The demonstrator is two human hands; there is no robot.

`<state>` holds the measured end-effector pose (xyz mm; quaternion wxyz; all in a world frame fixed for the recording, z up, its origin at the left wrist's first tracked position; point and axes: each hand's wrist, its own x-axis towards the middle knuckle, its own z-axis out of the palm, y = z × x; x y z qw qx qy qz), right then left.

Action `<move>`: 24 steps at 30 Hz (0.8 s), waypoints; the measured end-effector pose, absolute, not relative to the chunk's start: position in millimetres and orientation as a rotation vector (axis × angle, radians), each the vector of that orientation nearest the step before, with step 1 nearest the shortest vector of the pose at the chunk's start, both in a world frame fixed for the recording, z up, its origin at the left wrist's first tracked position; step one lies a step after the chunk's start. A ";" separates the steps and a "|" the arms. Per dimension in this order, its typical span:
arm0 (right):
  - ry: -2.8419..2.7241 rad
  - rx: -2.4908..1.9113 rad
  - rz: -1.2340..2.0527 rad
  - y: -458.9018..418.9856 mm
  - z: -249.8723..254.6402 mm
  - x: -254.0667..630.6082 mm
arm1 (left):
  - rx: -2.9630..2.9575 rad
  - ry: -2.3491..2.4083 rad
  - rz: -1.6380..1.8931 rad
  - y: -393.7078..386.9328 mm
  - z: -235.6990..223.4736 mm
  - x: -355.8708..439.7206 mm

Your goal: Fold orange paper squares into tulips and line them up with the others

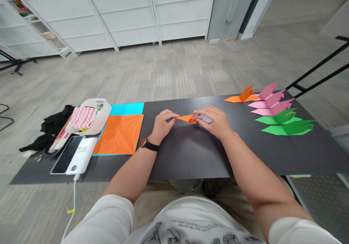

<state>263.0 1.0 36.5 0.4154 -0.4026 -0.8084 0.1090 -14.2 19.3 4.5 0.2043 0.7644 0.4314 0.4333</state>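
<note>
A small folded orange paper piece (187, 118) lies on the dark table (191, 153) between my hands. My left hand (163, 124) pinches its left tip, fingers closed. My right hand (212, 121) presses down on its right end with fingers curled over it; a grey flap shows under the fingertips. A watch sits on my left wrist.
A stack of orange (120, 134) and cyan paper sheets lies to the left, beside a white tray (91, 116), a phone (66, 155) and a white power bank (83, 156). Finished folded pieces, orange (242, 95), pink (271, 102) and green (286, 124), sit at the right.
</note>
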 end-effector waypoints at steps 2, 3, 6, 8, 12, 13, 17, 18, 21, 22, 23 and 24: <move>-2.033 -1.019 0.298 0.6 35.9 263.4 | 2.138 1.196 1.200 19.9 4.0 -14.5; -2.028 -1.025 0.307 0.4 35.4 263.6 | 2.139 1.188 1.202 20.2 3.7 -14.5; -2.016 -1.029 0.340 -0.4 34.1 263.4 | 2.137 1.163 1.214 20.7 3.0 -14.2; -2.033 -0.992 0.358 -0.6 33.7 262.6 | 2.137 1.156 1.213 20.6 3.0 -13.9; -2.090 -0.943 0.337 -0.3 33.5 261.0 | 2.136 1.164 1.180 20.3 2.5 -12.7; -2.090 -0.955 0.323 -0.3 33.6 260.9 | 2.128 1.164 1.174 20.2 2.0 -12.2; -2.027 -1.029 0.245 -1.9 34.6 259.4 | 2.001 1.142 1.171 19.0 0.4 -9.1; -2.015 -1.037 0.228 -2.9 35.1 258.4 | 1.951 1.138 1.168 18.4 0.8 -8.3; -2.007 -1.021 0.184 -6.5 36.5 253.7 | 1.806 1.150 1.146 16.2 4.4 -6.2; -2.011 -1.005 0.169 -7.9 36.9 251.8 | 1.766 1.156 1.139 15.7 5.8 -5.6; -2.017 -0.991 0.153 -9.2 37.2 249.8 | 1.728 1.156 1.137 15.3 6.8 -5.0; -2.023 -0.983 0.138 -10.4 37.4 247.9 | 1.690 1.149 1.136 15.2 7.4 -4.4</move>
